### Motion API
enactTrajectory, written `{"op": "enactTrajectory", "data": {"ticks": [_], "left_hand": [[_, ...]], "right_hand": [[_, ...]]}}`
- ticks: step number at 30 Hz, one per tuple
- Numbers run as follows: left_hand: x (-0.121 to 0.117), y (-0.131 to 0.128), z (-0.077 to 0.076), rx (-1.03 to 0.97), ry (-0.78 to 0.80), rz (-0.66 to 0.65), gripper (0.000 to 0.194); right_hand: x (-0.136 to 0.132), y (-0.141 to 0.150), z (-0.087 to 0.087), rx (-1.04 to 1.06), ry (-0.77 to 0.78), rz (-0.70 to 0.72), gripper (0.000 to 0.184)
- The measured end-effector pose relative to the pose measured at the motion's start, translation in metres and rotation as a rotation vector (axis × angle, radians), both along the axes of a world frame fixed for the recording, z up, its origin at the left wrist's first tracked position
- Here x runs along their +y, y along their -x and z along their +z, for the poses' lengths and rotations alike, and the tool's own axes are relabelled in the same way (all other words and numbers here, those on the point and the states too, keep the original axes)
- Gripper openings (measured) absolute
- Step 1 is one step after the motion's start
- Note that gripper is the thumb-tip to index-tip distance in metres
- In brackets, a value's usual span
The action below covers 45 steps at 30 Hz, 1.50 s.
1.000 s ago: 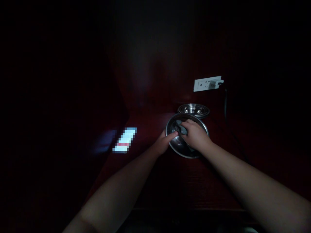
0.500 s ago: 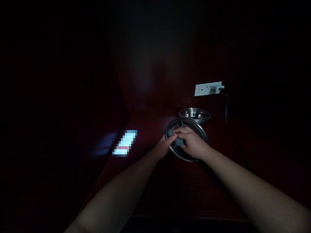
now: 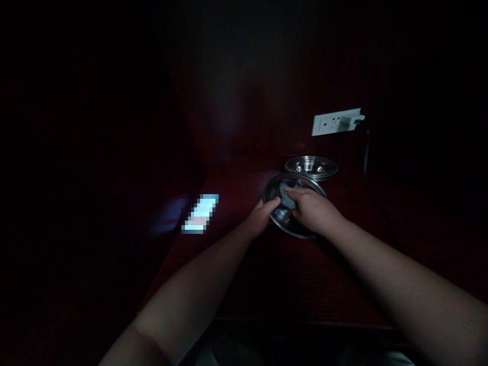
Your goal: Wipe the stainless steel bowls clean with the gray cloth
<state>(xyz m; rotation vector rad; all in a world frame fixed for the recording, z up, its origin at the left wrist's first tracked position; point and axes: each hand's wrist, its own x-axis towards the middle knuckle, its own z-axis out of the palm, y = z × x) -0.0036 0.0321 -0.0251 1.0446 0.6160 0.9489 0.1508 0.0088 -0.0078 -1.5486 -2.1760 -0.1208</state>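
Observation:
A shiny metal bowl (image 3: 286, 221) is tilted over the dark red table, its inside facing me. My left hand (image 3: 261, 217) grips its left rim, with the thumb over the edge and the other fingers hidden beneath. Inside the bowl, my right hand (image 3: 315, 209) is closed on a grey cloth (image 3: 286, 196) pressed to the metal. Part of the cloth is covered by the fingers. Just behind stand more metal bowls (image 3: 311, 166), apparently stacked.
A lit, pixelated screen, perhaps a phone (image 3: 200, 214), lies on the table (image 3: 301, 284) to the left. On the back wall is a white socket panel (image 3: 324, 125) with a plug (image 3: 357, 121) and a dark cable (image 3: 366, 152). The surroundings are very dark.
My right hand has shifted with the cloth inside the bowl, away from my left thumb. More of the bowl's lower left inside shows. The whole view has moved slightly.

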Motion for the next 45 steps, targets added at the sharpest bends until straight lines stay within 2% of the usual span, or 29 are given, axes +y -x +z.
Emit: {"op": "enactTrajectory", "data": {"ticks": [6,11,17,24,32,35,40,45], "left_hand": [[0.002,0.001,-0.004,0.015,-0.003,0.018,0.039],[0.002,0.000,-0.003,0.003,0.002,0.010,0.038],[0.003,-0.001,-0.004,-0.024,-0.024,0.031,0.039],[0.005,-0.002,-0.006,-0.030,-0.035,0.045,0.040],[0.005,-0.003,-0.005,-0.041,-0.118,0.048,0.033],[0.006,-0.003,-0.005,-0.039,-0.142,0.067,0.035],[0.006,-0.004,-0.003,-0.041,-0.142,0.103,0.044],[0.003,-0.004,-0.001,-0.055,-0.083,0.036,0.046]], "right_hand": [[0.000,-0.004,0.005,-0.058,0.044,-0.160,0.033],[0.000,-0.006,0.004,-0.038,0.115,-0.204,0.039],[0.000,-0.008,0.002,-0.089,0.154,-0.116,0.041],[-0.003,-0.008,0.005,-0.073,0.193,0.008,0.031],[-0.009,-0.001,0.008,-0.001,0.264,0.281,0.022],[-0.010,0.002,0.007,0.029,0.257,0.344,0.018],[-0.007,0.004,0.003,0.036,0.171,0.310,0.029],[-0.001,0.002,0.002,0.054,0.048,0.187,0.037]]}}
